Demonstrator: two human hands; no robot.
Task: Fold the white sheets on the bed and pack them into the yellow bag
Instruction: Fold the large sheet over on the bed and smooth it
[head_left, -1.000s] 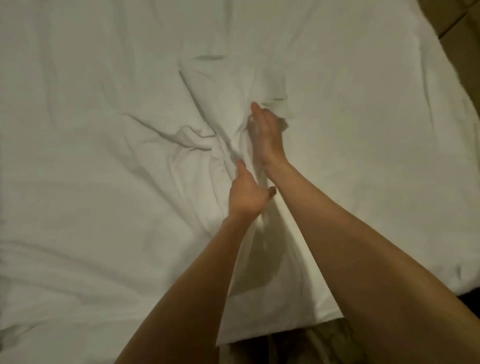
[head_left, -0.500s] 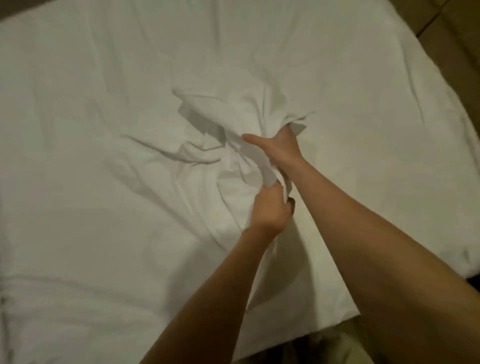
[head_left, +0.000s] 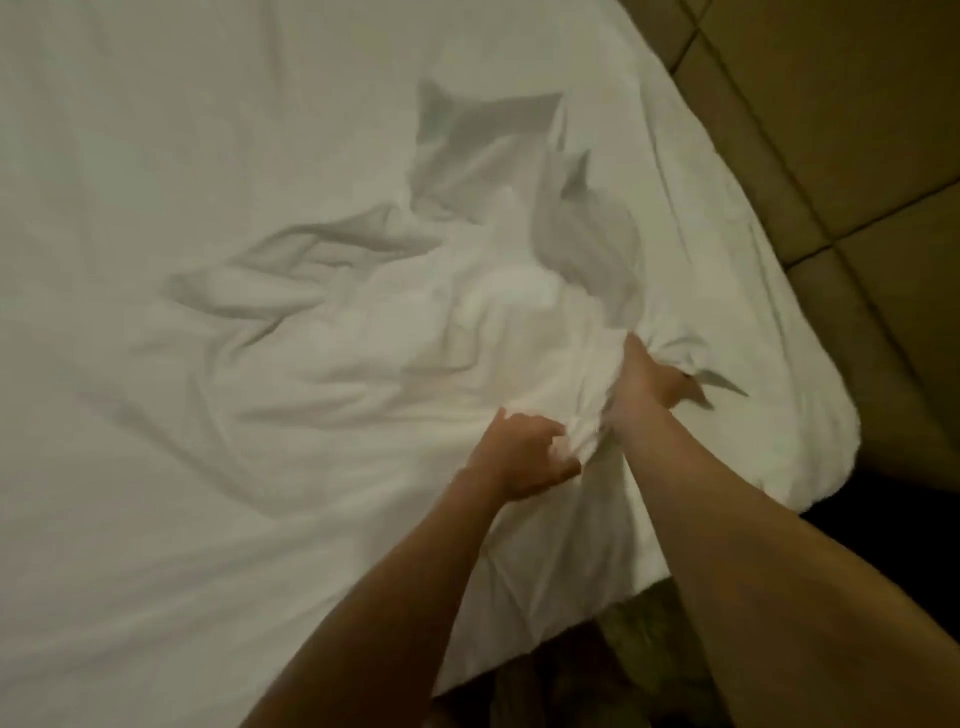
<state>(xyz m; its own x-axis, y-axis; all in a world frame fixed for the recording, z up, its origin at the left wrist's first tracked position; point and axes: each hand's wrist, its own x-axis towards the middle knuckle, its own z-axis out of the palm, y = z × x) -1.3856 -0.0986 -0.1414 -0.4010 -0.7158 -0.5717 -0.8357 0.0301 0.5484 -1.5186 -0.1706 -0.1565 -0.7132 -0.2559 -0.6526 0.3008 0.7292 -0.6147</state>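
Past the bed's right edge lies a tiled floor (head_left: 831, 156) of large tan-brown tiles, with dark grout lines (head_left: 748, 111) running diagonally across it and crossing one another. Its tiles fill the upper right corner of the view and run down along the bed's rounded right corner. Below that corner the floor falls into deep shadow (head_left: 883, 493) and nothing can be made out there. At the bed's near edge, low in the view, a patch of mottled greenish-brown fabric (head_left: 639, 629) shows, blurred and dim; what it belongs to cannot be told.
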